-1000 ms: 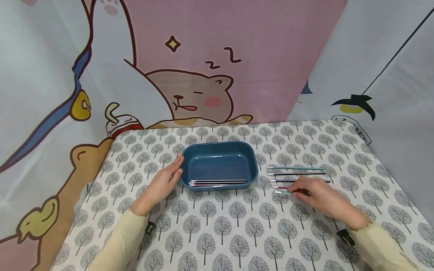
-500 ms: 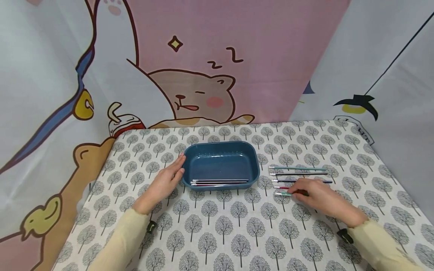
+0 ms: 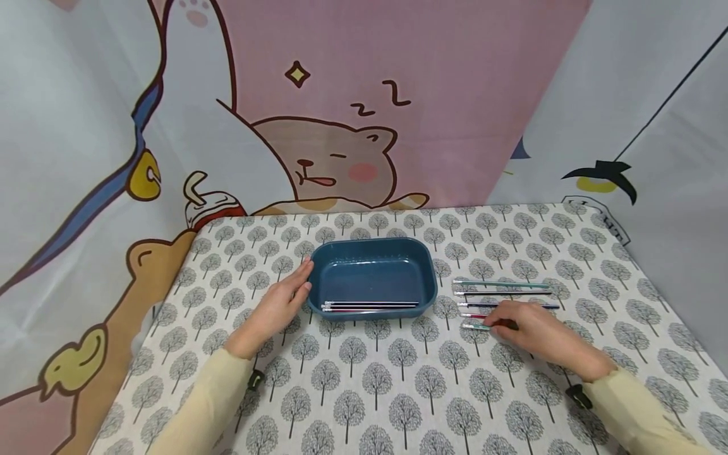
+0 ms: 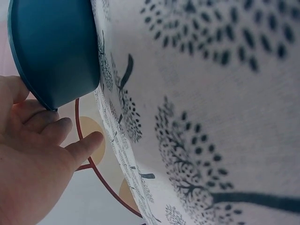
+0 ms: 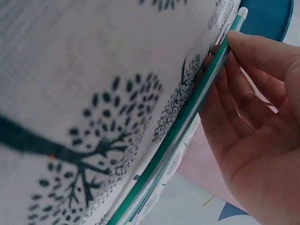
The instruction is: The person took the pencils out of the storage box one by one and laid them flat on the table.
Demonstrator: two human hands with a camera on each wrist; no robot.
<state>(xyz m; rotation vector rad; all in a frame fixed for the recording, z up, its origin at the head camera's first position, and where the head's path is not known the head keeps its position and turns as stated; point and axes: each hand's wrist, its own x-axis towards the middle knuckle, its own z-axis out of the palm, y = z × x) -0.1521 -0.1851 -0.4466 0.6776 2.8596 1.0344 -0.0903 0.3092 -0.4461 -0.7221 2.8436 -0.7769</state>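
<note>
My left hand rests its fairly straight fingers on the left side of a blue rectangular box. In the left wrist view, the fingertips touch the outer wall of the box, and the thumb stays off it. To the right of the box, my right hand pinches a green pencil near its white eraser end, between thumb and fingers. That pencil lies low along the cloth. Just behind it is a red pencil, partly covered by the hand. Several pencils lie inside the box along its front wall.
Beyond the red one, a dark blue pencil, a black pencil and a teal pencil lie roughly parallel. A tree-patterned cloth covers the table. Behind hangs a cartoon-printed curtain.
The head view has shifted slightly, so everything appears a little further right. Both hands keep their places at the box and the green pencil.
</note>
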